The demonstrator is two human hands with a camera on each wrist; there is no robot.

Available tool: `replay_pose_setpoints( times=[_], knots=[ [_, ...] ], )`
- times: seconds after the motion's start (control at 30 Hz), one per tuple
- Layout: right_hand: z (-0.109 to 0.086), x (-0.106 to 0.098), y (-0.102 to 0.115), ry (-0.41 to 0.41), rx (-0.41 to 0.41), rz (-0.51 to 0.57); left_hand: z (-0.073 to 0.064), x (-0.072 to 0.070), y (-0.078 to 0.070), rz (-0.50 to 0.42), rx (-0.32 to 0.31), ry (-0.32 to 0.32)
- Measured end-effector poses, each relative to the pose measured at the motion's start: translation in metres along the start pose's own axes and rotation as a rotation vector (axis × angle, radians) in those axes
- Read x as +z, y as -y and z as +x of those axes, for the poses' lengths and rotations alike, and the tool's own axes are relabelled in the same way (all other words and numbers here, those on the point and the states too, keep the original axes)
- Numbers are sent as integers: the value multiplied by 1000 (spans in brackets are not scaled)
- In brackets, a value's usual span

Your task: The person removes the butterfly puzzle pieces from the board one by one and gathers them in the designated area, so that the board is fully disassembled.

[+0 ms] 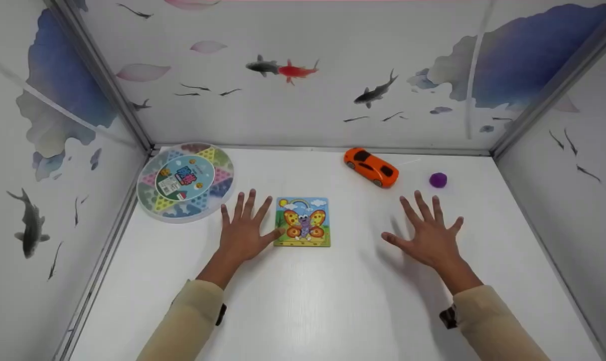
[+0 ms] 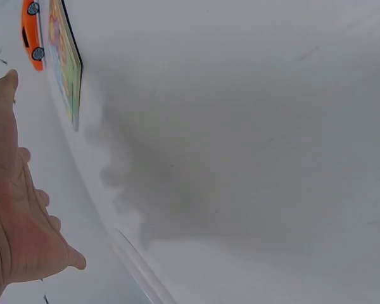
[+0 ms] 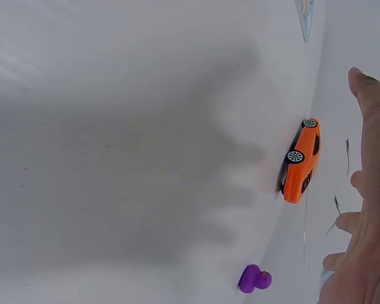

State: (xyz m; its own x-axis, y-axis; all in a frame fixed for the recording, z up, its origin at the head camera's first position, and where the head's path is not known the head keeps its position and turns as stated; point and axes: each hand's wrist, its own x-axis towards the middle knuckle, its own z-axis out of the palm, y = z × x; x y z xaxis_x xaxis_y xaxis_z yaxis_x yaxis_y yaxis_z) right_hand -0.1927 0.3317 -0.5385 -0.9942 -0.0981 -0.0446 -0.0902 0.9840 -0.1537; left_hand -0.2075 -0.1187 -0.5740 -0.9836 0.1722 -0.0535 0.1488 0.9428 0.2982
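Observation:
My left hand (image 1: pixel 244 238) hovers over the white table with fingers spread and straight, holding nothing. Its thumb overlaps the left edge of a square butterfly puzzle board (image 1: pixel 303 221) in the head view. On the other side, my right hand (image 1: pixel 430 235) is spread the same way above the table, its shadow falling below it. Beyond its fingertips lie an orange toy car (image 1: pixel 371 168) and a small purple toy duck (image 3: pixel 254 278). The round, colourful game board (image 1: pixel 185 183) sits past the left fingertips, at the back left.
White walls (image 1: pixel 303 115) printed with fish and petals enclose the table (image 1: pixel 303 301) at the back and both sides. Grey metal strips run along the corners and the table's edges.

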Motion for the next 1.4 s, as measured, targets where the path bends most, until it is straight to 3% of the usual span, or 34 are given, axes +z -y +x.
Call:
replay_pose_setpoints(
  times=[0.3, 0.53, 0.87, 1.1, 1.4],
  knots=[
    [16, -5, 4, 28, 3, -6, 9, -8, -6, 24, 6, 35],
    [22, -4, 3, 9, 10, -1, 14, -10, -11, 25, 20, 27],
    [27, 3, 12, 28, 2, -2, 15, 2, -18, -31, 43, 63],
    [33, 8, 22, 33, -14, -14, 17, 13, -19, -18, 41, 64],
    [33, 19, 45, -27, -89, 2, 10, 24, -29, -52, 64, 108]
  ],
)
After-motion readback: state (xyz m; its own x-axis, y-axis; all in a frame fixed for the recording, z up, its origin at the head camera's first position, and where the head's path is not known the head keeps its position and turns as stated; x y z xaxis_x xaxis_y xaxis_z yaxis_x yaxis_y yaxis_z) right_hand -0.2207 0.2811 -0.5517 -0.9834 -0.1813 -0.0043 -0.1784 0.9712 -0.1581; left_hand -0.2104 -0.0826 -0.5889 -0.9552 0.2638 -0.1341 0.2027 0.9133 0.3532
